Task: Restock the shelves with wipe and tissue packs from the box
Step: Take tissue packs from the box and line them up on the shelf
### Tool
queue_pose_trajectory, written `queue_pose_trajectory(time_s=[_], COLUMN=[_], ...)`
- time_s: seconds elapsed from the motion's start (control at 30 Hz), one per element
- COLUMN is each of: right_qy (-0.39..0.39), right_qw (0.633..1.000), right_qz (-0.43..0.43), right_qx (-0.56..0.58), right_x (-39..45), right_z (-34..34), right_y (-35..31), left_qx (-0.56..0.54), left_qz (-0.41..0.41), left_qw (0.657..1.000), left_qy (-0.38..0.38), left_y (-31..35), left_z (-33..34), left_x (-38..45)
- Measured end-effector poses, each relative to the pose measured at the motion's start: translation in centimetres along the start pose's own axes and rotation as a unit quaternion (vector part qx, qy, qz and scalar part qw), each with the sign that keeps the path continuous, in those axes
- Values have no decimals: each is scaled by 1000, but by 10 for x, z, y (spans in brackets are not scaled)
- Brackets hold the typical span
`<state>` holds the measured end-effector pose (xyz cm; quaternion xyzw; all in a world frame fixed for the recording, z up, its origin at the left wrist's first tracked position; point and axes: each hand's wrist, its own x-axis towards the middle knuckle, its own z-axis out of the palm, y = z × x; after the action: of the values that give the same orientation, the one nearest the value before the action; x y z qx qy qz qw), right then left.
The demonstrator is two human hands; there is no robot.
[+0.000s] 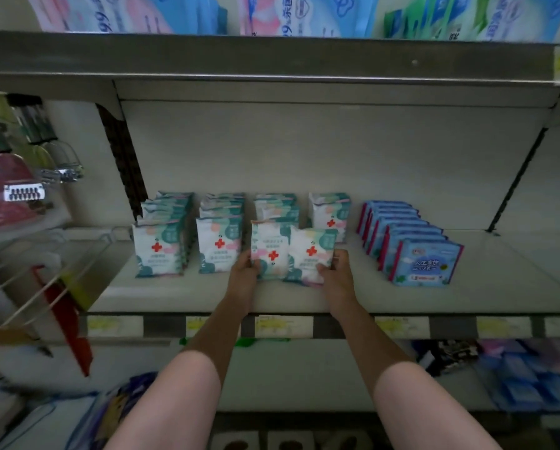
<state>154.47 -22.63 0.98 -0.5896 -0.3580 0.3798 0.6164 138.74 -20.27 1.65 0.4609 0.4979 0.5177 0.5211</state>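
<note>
Shop shelf (467,297): left hand (243,271) grips one red-cross wipe pack (271,251), right hand (335,271) grips another (309,254), side by side.

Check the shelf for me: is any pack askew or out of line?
Yes. The left hand holds a red-cross pack upside down, its cross low. The right hand holds a second pack tilted, overlapping it. The blue packs sit neatly.

Two white red-cross wipe packs (291,254) upright, side by side on shelf (353,297)
</note>
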Motion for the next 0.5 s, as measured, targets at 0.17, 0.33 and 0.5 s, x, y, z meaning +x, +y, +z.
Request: queue_pose_trajectory(time_s=[0.17,0.33,0.5], right_qy=[-7,-23,-34], right_qw=[995,995,998], right_qz=[15,32,23], right_qx=[99,91,52], right_x=[-4,-3,-2], right_z=[-4,-1,0], right_y=[-9,-9,-4], left_qx=[-36,-62,-25], left_qz=[-20,-28,-25], left_qw=[999,998,999], left_qy=[12,17,-5], left_y=[-3,-3,1], left_z=[-2,-1,2], left_x=[8,7,-1])
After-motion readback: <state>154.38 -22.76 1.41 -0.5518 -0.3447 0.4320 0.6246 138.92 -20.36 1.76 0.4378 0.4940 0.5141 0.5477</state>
